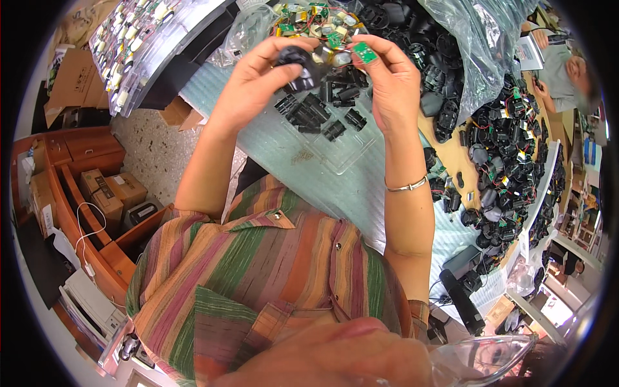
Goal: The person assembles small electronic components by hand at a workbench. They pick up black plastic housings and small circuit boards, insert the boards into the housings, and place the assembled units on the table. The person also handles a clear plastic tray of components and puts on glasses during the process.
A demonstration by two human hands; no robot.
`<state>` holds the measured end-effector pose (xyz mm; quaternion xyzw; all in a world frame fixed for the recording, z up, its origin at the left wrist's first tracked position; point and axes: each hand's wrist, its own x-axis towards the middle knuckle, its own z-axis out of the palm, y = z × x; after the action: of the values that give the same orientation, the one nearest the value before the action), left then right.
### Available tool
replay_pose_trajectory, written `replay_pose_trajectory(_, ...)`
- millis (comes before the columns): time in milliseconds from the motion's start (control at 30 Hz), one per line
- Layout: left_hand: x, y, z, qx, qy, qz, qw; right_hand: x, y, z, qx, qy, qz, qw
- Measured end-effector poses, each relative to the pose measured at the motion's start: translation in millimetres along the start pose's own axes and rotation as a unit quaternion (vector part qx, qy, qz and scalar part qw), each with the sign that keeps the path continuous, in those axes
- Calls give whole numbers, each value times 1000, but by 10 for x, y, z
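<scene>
My left hand is raised over the table and grips a rounded black plastic housing between thumb and fingers. Opposite it, my right hand pinches a small green circuit board by its edge. A thin red wire and a small silvery cell show between the hands; whether they join the board or the housing is hard to make out. Below the hands, several loose black plastic parts lie on the pale green foam-like table cover.
Beyond my hands is a heap of green boards and cells. Black housings and a clear plastic bag lie to its right, with another heap further right. A tray of cells stands left. Another person sits far right.
</scene>
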<state>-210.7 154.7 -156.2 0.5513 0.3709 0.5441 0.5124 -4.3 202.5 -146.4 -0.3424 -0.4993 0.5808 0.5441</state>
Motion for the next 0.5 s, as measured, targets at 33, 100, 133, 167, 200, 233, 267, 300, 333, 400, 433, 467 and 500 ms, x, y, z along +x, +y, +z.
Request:
replay_pose_trajectory(33,32,-5,48,52,-23,18,998,-10,-49,-18,10,-1,1,1000)
replay_pose_trajectory(100,68,-36,103,-3,-59,-20,998,-24,-142,-96,28,-1,4,1000)
replay_pose_trajectory(133,85,-50,128,-10,-81,-30,996,-35,-153,-157,31,-7,19,999)
replay_pose_trajectory(167,108,-45,160,-18,-104,-40,994,-55,-182,-199,37,-12,32,999)
replay_pose_trajectory(200,121,-16,199,-14,-136,-20,990,-88,-219,-237,43,-16,45,998)
replay_pose_trajectory(233,134,-15,255,-30,-162,-13,986,-119,-250,-274,49,-19,58,997)
replay_pose_trajectory(267,136,-33,323,-55,-174,-17,983,-144,-254,-258,68,-13,32,997)
replay_pose_trajectory(300,131,-54,394,-81,-186,-21,979,-177,-264,-279,56,1,44,997)
replay_pose_trajectory(333,125,-54,457,-83,-197,-32,976,-220,-266,-312,46,17,57,997)
replay_pose_trajectory(400,150,-87,585,-91,-220,-39,971,-312,-247,-381,12,39,69,997)
replay_pose_trajectory(433,166,-74,643,-75,-224,-47,971,-367,-288,-377,-1,54,92,994)
replay_pose_trajectory(467,161,-60,683,-80,-220,-95,968,-420,-278,-410,-45,58,96,993)
replay_pose_trajectory(500,141,-46,715,-84,-215,-144,962,-487,-236,-456,-89,62,99,989)
